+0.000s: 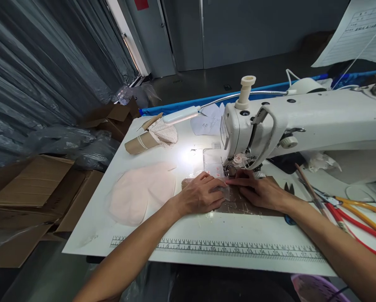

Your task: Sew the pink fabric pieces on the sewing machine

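Note:
My left hand [203,193] rests at the left of the presser foot, fingers bent together on a piece of clear plastic [227,193]. From the other side, my right hand [260,191] reaches in, its forefinger stretched to the plastic just below the foot and its thumb beneath. Both hands seem to grip the plastic, though my fingers partly hide it. Under them lies a brown sheet [250,208] with a shiny surface. Above stands the white sewing machine [301,117], its presser foot [230,171] close to my fingertips.
Pale pink fabric pieces [142,191] and a rolled brown bundle [142,142] lie left. A lamp [181,115] lights the table. Right are black-bladed scissors [289,189] and orange-handled [364,207] and red-handled tools [357,224]. A printed ruler [213,248] runs along the front; cardboard boxes [33,180] stand left.

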### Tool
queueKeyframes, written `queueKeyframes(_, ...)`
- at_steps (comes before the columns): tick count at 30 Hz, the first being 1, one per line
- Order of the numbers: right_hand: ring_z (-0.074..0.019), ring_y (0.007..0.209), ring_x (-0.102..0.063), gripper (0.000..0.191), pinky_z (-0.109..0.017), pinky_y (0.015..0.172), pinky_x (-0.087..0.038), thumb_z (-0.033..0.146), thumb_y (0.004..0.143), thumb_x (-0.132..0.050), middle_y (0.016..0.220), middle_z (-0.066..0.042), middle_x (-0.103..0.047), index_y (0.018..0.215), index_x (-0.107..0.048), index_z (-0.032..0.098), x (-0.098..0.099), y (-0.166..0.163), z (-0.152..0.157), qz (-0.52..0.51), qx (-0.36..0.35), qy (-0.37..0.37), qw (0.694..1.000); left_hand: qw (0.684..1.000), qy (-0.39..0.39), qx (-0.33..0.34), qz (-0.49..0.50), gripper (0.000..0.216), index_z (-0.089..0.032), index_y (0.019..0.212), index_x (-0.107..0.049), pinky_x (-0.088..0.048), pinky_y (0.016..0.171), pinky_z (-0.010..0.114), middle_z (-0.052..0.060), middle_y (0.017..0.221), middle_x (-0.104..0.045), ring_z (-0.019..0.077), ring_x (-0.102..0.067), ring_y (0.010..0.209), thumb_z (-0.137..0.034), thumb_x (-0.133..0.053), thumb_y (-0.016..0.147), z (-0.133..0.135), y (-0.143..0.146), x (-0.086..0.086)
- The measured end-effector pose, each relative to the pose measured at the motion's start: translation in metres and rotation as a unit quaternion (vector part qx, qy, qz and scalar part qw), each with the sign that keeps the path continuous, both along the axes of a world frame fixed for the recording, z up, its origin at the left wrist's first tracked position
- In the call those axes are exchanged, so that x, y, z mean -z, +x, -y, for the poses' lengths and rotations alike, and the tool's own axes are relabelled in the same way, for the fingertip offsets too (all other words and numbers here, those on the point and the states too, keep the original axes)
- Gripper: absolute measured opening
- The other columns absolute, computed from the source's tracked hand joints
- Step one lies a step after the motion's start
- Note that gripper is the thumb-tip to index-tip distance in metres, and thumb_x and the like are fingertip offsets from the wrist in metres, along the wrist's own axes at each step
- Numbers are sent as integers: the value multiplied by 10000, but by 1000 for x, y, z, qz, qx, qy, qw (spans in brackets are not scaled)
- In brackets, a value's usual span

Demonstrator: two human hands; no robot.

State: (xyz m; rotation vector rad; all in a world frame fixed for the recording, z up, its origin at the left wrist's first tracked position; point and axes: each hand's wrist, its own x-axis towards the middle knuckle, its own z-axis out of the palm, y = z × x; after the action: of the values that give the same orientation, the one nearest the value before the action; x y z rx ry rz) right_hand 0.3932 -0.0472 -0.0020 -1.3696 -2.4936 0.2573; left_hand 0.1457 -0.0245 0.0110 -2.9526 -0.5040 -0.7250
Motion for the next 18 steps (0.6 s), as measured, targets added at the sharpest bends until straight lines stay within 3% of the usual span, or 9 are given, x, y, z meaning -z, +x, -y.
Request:
queueKeyframes(8,-214,889,-627,398,-270,570,-452,308,904,-493,1190,-69,-610,1281,-614,347,2,0,-1,16,4,12,1000,999,-26,18,14,109,-185,861,-657,-437,860,353,2,920,-713,119,-598,755,-204,-561,907,2,1,-2)
queueKeyframes(18,-192,801,-607,413,-286,642,-463,271,912,-475,1145,-87,-623,1299,-603,337,-3,-4,0,20,2,14,1000,999,2,31,45,124,-187,761,-666,-458,840,363,-2,888,-718,116,-577,707,-171,-601,865,0,3,2)
